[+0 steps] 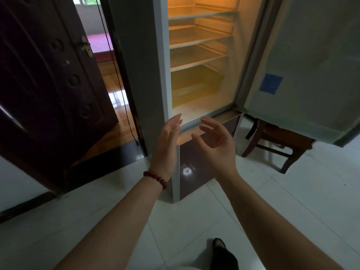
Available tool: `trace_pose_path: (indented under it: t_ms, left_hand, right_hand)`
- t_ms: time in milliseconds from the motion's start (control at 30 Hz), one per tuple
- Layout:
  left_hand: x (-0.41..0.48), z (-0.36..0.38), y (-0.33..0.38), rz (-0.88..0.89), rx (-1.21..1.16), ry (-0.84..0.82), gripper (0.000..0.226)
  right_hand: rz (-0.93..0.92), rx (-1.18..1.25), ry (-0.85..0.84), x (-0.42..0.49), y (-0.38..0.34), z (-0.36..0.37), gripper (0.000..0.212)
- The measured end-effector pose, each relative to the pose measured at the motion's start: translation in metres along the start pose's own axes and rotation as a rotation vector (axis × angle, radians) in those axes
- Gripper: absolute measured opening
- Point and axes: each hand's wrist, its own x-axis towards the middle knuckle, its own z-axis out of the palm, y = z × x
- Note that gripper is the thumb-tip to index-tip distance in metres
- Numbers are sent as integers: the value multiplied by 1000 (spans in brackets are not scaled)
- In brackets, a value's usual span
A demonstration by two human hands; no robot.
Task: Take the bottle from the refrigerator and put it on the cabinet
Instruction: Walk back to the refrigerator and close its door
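The refrigerator [163,75] stands in front of me with its door [311,65] swung wide to the right. Its lit inside shows several bare white shelves [196,34]; I see no bottle on them. My left hand [167,147], with a red bead bracelet on the wrist, is held up with the palm facing right and fingers apart. My right hand [216,145] is raised beside it, palm facing left, fingers spread and slightly curled. Both hands hold nothing and hover in front of the fridge's lower edge. No cabinet is in view.
A dark wooden room door [48,84] stands open at the left, with a black cord [116,75] hanging by the doorway. A wooden chair [276,141] sits under the open fridge door. The floor is white tile [292,201]; my foot in a dark shoe [224,254] shows at the bottom.
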Motion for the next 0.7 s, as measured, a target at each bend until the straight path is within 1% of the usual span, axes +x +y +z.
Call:
trace_pose_path:
  t_ms: [100,200,367,533,633,700]
  left_hand:
    - [36,36,0,18,1,98,46]
    - [68,74,2,16,-14,197,40]
    - [96,129,7,-6,-4,299,42]
    - [99,164,21,28,63,361,41]
    - [92,182,35,62,69,394,45]
    - [81,195,43,90,71,421,44]
  right_hand:
    - [5,51,-96,49,15,-24,39]
    - [26,78,-194,95,28,-51,39]
    - [28,119,-275,153,40,-93,38]
    - [42,204,-316,172,43,-125,34]
    - [42,257,-331,173,40,-146,33]
    - [40,286,-342,170,36,-161,33]
